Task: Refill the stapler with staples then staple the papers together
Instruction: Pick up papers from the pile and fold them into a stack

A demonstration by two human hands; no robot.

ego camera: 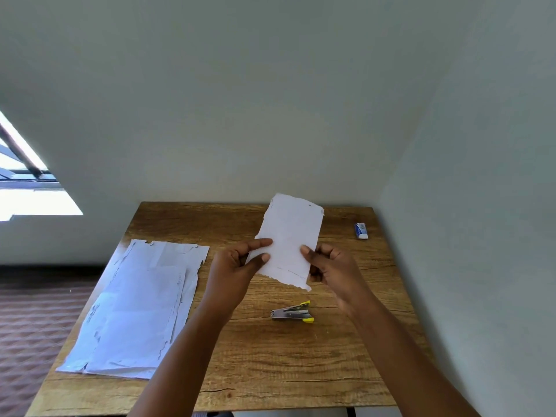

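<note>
So the torn paper strip [290,240] is up off the table [301,356], pinched on each side by the left hand [237,266] and right hand [331,266]. Its ragged edges could tear further if pulled. The stapler [292,313] lies just below the hands, the staple box [361,230] beyond the right one, and more papers [135,311] left.

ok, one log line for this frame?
left hand: holds paper strip | right hand: same strip | stapler: on table, untouched | staple box: far right
</note>
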